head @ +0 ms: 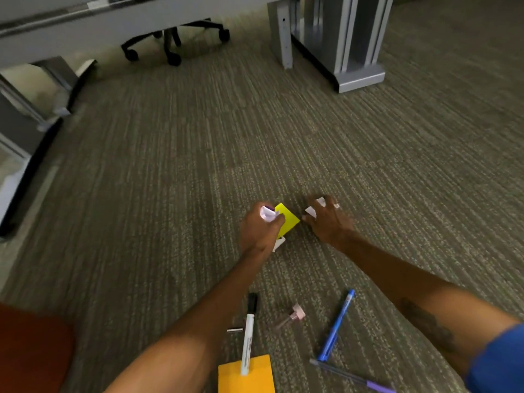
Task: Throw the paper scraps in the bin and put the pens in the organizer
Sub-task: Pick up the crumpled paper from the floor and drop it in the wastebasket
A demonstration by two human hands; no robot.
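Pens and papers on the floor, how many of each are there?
Pens and markers: 3 (white marker, blue pen, purple pen)
Colored paper notes: 2 (yellow note, orange note)
White paper scraps, clearly visible: 3 (left hand 1, right hand 2)
Small pink-capped vial: 1
Total: 9

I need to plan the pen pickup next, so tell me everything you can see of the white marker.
The white marker is a slim white barrel with a black cap, plastic by its look, with small dark print along the barrel that is too blurred to read. The cap is on. It lies flat, cap pointing away from the person, near the left forearm. Its rear end rests on the orange paper; the rest lies on the carpet. Neither hand touches it.
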